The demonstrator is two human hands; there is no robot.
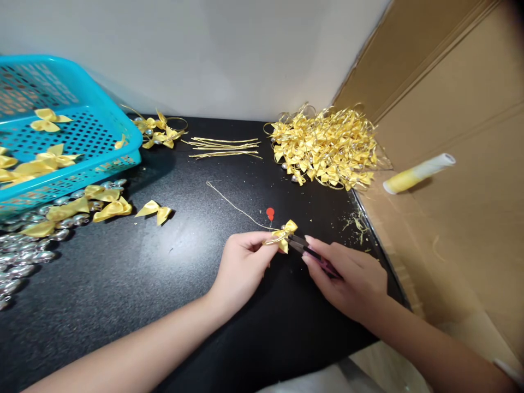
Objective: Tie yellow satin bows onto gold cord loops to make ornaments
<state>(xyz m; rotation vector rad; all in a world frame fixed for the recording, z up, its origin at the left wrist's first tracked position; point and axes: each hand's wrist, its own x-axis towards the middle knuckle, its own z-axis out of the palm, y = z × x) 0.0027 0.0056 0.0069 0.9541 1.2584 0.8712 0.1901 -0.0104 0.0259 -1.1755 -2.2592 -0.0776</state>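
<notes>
Between the thumb and fingers of my left hand (248, 262) is a small yellow ribbon bow (290, 228) with gold cord. My right hand (352, 273) grips small dark-bladed thread snips (315, 256), their tips up against the bow's right side. A pale thread (237, 207) runs from the bow across the table to the upper left. Just beyond my left fingers stands a red-headed pin (270, 213). What my left fingertips cover at the bow's lower part is hidden.
A blue basket (135, 144) with yellow bows stands at left, beside strings of silver beads (24, 256) and loose bows (154, 211). Gold cords (223, 146) lie at the back. A heap of finished-looking bows (327, 147) sits back right, near cardboard (458, 109) and a tube (420, 173).
</notes>
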